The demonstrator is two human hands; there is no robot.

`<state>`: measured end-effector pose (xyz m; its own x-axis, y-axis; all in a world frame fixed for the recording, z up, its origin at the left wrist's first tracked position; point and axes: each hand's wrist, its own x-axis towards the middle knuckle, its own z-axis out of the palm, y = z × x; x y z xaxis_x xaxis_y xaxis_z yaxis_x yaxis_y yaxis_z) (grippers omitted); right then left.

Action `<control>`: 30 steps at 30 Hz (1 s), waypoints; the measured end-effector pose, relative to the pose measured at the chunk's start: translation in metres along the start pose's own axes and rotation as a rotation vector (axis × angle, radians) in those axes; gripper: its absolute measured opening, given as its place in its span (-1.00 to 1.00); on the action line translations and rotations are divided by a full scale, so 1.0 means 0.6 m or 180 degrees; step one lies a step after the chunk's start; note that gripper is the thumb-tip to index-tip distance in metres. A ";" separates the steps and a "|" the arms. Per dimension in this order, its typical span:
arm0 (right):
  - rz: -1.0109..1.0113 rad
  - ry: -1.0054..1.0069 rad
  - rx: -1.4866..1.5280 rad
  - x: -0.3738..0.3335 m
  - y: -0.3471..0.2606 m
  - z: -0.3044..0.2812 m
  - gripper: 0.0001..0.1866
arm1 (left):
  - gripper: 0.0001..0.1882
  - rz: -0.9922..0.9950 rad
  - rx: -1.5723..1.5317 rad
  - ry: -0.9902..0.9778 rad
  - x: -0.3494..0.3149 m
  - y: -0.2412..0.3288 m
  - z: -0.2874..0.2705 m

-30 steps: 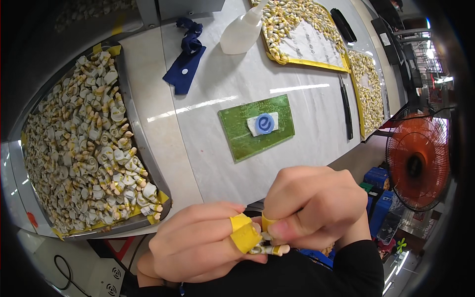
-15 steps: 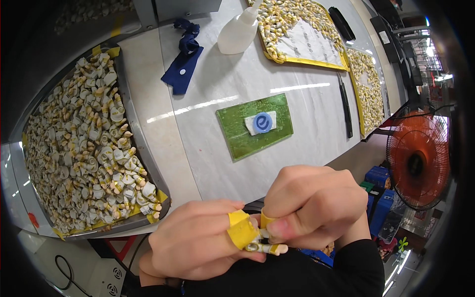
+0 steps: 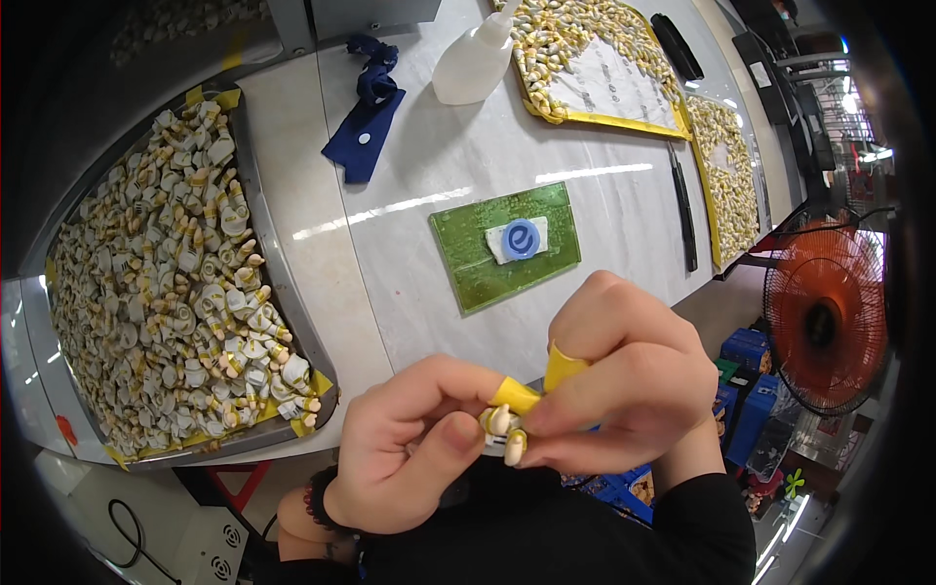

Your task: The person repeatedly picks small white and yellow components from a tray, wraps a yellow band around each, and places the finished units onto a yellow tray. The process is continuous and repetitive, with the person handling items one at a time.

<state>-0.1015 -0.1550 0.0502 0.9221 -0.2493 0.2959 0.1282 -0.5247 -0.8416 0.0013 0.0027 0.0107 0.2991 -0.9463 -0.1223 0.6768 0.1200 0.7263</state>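
Note:
Close to my body, a small white figurine part (image 3: 515,448) with yellow bands and peach-coloured tips is pinched between my two hands. My left hand (image 3: 402,429) is closed on it from the left, thumb bent and turned upward. From the other side, my right hand (image 3: 639,385) grips the same part with thumb and bent fingers. Yellow tape wraps a finger of each hand. Fingers hide much of the part. Beyond the hands lies a green glass-like plate (image 3: 468,281), bearing a white pad (image 3: 497,250) and a round blue cap-like piece (image 3: 521,239).
A metal tray (image 3: 322,429) heaped with similar parts stands at left. At the back are a dark blue cloth (image 3: 355,146), a white squeeze bottle (image 3: 470,70) and a yellow-edged tray (image 3: 595,122) of small pieces. A black stick-like tool (image 3: 683,214) and orange fan (image 3: 821,317) are right.
My left hand has rolled over so its thumb shows, and the part has turned with its tips toward me. My right hand has risen slightly, still gripping.

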 end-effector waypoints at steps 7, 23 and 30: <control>-0.0016 -0.0085 0.0178 -0.005 0.007 -0.001 -0.80 | -0.75 0.0702 0.0689 0.0481 -0.003 -0.007 0.016; -0.0186 0.0108 0.0544 -0.022 0.003 0.007 -0.82 | -0.80 0.1137 0.1219 0.0539 -0.009 -0.012 0.016; -0.0722 0.0537 0.0073 -0.027 -0.003 0.025 -0.88 | -0.79 0.1333 0.1454 0.0277 -0.007 -0.018 0.014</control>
<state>-0.1110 -0.1377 0.0402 0.7953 -0.2605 0.5473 0.3345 -0.5644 -0.7547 -0.0129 0.0031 0.0092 0.5436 -0.8164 0.1947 0.1400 0.3169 0.9380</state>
